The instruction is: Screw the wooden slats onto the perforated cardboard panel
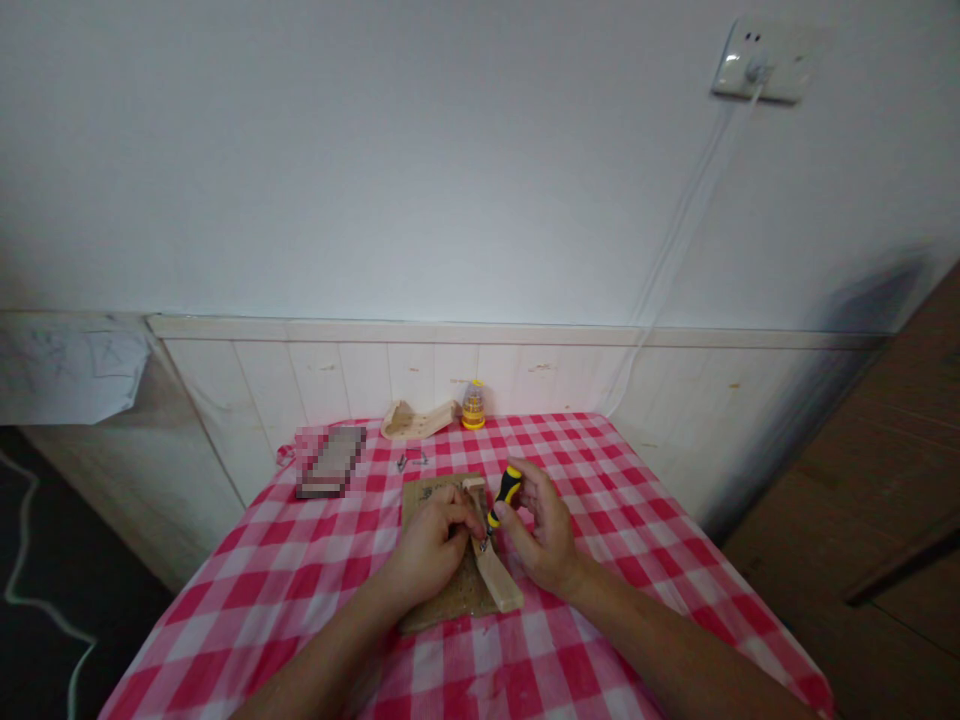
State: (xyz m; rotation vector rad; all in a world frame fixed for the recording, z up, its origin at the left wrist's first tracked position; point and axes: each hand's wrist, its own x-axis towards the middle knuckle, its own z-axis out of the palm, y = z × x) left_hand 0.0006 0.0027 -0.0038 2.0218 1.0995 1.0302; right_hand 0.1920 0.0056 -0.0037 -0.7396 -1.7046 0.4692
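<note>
My right hand (546,530) is closed around a yellow and black screwdriver (509,487), which tilts with its tip down to the left. The tip meets a pale wooden piece (500,583) near its middle, where something small and metallic shows. My left hand (439,535) is closed, its fingertips pinched at the wooden piece beside the screwdriver tip; what they pinch is too small to make out. Beneath the wooden piece lies a brown board (427,615), partly covered by my left hand.
A red and white checked cloth (322,590) covers the table. Towards the wall stand a curved wooden piece (420,420) and a yellow-capped bit container (473,406). Small dark screws (412,460) lie nearby. A blurred-out flat object (332,462) rests at the left. A cable (679,235) hangs from the wall socket (772,62).
</note>
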